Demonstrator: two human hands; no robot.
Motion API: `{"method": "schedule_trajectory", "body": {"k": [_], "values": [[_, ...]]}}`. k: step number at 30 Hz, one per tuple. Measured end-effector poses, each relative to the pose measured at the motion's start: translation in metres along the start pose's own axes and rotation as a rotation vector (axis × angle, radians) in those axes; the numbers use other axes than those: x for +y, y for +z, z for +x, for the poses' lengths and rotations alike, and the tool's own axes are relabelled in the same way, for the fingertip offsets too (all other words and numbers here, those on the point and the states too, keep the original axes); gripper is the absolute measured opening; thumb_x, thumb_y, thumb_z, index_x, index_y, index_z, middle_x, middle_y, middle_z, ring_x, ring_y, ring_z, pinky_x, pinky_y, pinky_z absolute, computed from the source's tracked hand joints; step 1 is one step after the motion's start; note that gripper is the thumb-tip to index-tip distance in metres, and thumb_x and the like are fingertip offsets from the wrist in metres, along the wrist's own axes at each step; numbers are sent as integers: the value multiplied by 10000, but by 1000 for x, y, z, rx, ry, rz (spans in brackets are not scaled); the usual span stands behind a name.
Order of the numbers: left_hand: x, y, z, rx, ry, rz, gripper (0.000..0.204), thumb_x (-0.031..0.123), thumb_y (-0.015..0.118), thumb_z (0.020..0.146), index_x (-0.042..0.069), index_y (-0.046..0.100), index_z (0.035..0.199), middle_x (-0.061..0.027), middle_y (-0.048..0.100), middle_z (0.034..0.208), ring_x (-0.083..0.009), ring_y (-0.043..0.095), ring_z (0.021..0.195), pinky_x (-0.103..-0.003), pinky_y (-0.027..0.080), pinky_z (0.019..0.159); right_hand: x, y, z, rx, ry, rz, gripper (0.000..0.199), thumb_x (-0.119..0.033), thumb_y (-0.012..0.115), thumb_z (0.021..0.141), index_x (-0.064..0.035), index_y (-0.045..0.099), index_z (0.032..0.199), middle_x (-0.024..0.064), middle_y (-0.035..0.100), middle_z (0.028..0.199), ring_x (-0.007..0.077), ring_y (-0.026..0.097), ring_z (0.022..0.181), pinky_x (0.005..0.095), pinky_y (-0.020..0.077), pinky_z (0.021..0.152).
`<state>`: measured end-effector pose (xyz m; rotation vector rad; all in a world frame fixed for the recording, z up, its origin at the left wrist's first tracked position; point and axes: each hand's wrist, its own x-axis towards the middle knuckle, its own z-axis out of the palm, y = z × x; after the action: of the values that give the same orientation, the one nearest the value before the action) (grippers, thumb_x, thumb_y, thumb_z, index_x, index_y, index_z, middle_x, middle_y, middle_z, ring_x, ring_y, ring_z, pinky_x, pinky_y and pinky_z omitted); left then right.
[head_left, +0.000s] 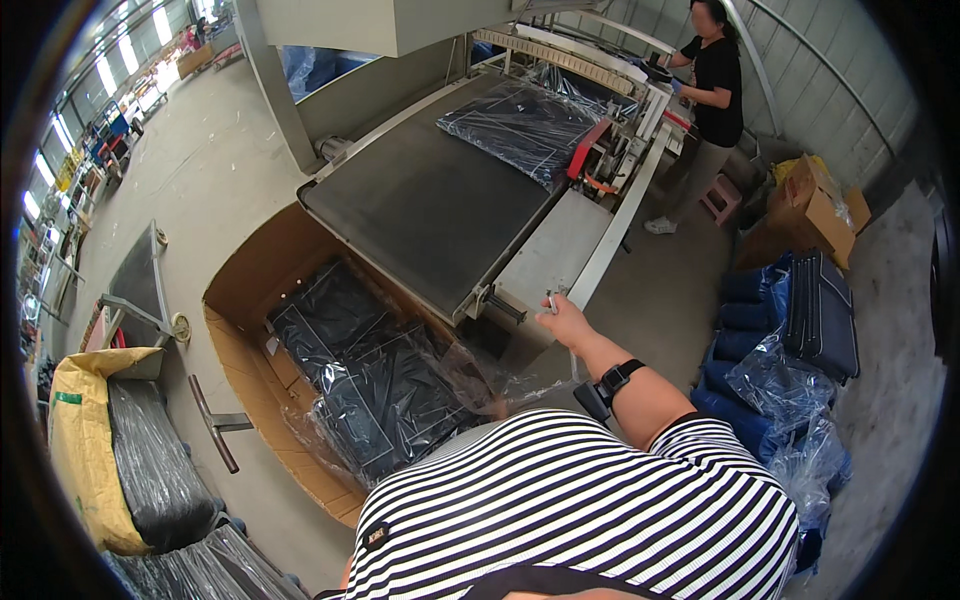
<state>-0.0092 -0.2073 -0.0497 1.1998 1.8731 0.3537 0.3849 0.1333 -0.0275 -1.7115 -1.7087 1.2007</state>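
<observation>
My right hand (567,322) reaches forward to the near corner of a packing machine's conveyor. Its fingers are closed around a small pale metallic piece (551,300) at the edge of the metal side plate (553,246); what that piece is I cannot make out. My left hand does not show. Farther along the black conveyor belt (410,195) lies a dark flat item in clear plastic film (520,125), beside a red machine part (590,147). Below the belt's near end, a large cardboard box (237,335) holds several dark plastic-wrapped packages (385,385).
A co-worker (715,95) stands at the machine's far right end. To my right are stacked blue bundles (735,345), dark folded cases (820,310) and an open carton (815,205). At left stand a cart (140,280), a T-shaped handle (215,422) and a yellow sack (85,440).
</observation>
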Motion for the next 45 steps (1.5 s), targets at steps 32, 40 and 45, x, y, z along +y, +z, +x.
{"method": "schedule_trajectory", "body": {"k": [32,40,45], "values": [[-44,55,48,-36,27,-107,258,188,616,855,17,648,1045,-184,675,993,-301,649,923,-364,502,816,-3,5,-1,24,-14,-147,431,-236,682,809,-12,545,1150,194,630,1000,312,614,932,389,478,811],[-50,63,52,-49,27,-126,249,185,608,862,15,649,1040,-183,675,985,-298,649,917,-362,502,812,-14,8,-3,36,-51,-201,435,-253,663,820,-10,535,1158,195,635,952,323,621,892,397,484,783],[-49,65,61,-69,38,-126,244,183,603,866,15,649,1036,-183,676,980,-297,650,913,-361,502,809,-18,30,-13,-85,-221,-245,399,-235,654,840,-21,532,1154,146,610,888,262,596,815,367,475,708]]}}
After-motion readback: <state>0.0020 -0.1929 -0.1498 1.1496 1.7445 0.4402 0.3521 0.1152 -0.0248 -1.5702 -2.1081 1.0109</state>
